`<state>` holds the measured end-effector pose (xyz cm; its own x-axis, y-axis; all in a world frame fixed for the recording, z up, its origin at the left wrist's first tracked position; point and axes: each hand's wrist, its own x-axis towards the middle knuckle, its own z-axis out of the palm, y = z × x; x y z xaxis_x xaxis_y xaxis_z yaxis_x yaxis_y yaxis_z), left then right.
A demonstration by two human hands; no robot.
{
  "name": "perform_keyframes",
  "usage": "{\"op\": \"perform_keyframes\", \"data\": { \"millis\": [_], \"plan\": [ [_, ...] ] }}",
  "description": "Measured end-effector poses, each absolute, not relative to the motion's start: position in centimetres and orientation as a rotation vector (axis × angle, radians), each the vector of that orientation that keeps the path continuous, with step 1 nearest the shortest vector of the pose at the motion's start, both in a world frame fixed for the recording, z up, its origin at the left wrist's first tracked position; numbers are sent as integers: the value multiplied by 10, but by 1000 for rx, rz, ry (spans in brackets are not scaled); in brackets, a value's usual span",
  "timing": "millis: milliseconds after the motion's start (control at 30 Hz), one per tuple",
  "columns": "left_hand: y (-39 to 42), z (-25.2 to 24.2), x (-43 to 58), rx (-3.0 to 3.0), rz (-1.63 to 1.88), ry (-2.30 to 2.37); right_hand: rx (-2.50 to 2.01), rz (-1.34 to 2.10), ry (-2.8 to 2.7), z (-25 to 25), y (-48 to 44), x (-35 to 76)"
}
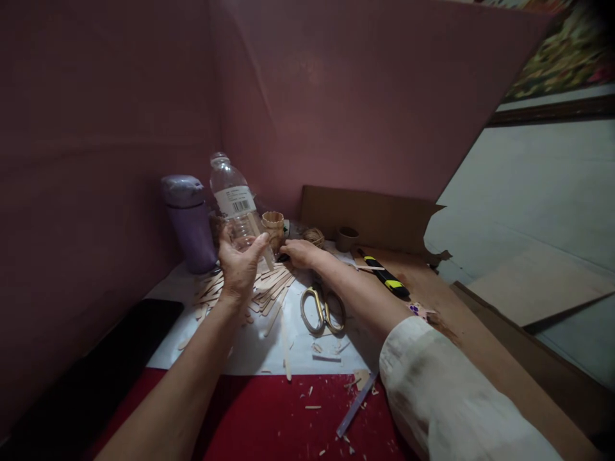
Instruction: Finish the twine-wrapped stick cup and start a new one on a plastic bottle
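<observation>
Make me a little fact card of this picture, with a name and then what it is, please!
Left hand: grip around a clear bottle, one flat stick against its side
Bottle: tilted, no cap, white label with barcode
Right hand: fingers near the wooden cup; can't tell if they hold anything
Left side: purple tumbler
Middle: loose wooden sticks, scissors
Back: twine ball, small brown pot
Right side: black-and-yellow cutter
Underneath: white sheet, red surface
</observation>
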<state>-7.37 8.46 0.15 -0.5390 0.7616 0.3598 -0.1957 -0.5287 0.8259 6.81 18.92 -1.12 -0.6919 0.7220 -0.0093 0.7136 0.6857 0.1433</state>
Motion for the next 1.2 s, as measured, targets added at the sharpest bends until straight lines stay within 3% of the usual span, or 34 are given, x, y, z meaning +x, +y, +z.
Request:
{"op": "perform_keyframes", "data": {
  "millis": [367,667,700,833,900,967,1067,1200],
  "plan": [
    [79,3,-69,845,1922,947,1114,218,2937,-8,183,77],
    [67,9,-63,948,1717,821,1868,96,3193,16,158,129],
    [66,9,-63,968,1662,804,1980,-15,3258,20,149,135],
    [62,5,-60,1005,1395,721,2222,-1056,3407,33,101,154],
    [62,2,-59,1010,1323,710,2136,-1853,3205,35,75,159],
    [63,-1,-57,1014,1296,722,1999,-2425,2919,35,55,160],
    [63,-2,-55,1005,1310,751,2043,-2732,2574,30,43,158],
    [58,3,-55,956,1299,693,2246,-2727,2415,25,52,153]
  ]
}}
